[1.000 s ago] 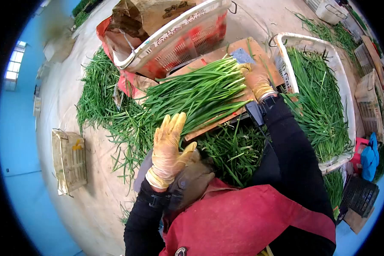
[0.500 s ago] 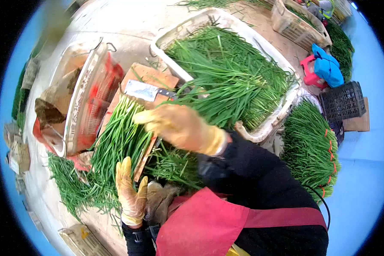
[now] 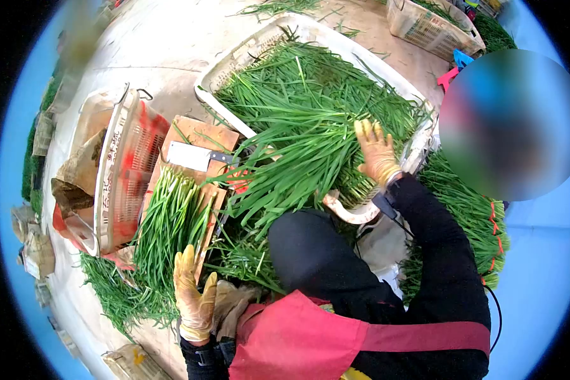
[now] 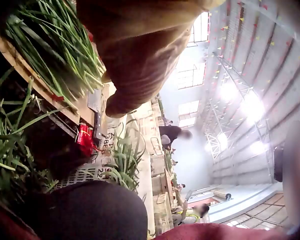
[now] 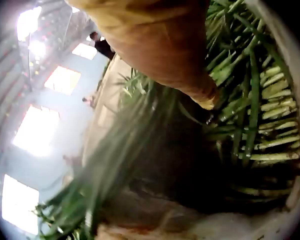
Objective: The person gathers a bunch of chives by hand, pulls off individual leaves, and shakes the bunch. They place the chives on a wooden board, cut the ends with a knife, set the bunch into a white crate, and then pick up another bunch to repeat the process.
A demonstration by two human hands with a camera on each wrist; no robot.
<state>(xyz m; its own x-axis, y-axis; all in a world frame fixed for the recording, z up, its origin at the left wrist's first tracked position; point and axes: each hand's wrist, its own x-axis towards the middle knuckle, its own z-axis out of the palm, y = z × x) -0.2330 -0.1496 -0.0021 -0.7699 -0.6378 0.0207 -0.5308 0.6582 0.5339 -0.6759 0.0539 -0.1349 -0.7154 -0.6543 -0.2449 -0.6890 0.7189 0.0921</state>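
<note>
Gloved in yellow, the right hand (image 3: 377,155) is over the white crate (image 3: 212,104) with fingers spread, at the pale stem ends of long green leaves (image 3: 310,149). In the right wrist view that hand (image 5: 160,45) is above stems (image 5: 277,130), and blurred leaves slant below it. The gloved left hand (image 3: 195,294) is held up, fingers extended and thumb apart, holding nothing, beside a green bunch (image 3: 171,209) on the wooden board (image 3: 212,133). A cleaver (image 3: 189,156) with a black handle lies across the board, above the pale stem ends.
A red-stained white basket (image 3: 130,171) stands left of the board. Loose greens (image 3: 130,294) lie on the floor at lower left. Bundles with red ties (image 3: 456,196) are at the right, and another crate (image 3: 430,31) is at the top right.
The right hand has moved from the board across to the crate. The view has swung right, and the cleaver's blade is now uncovered. The left hand stays raised beside the bunch.
</note>
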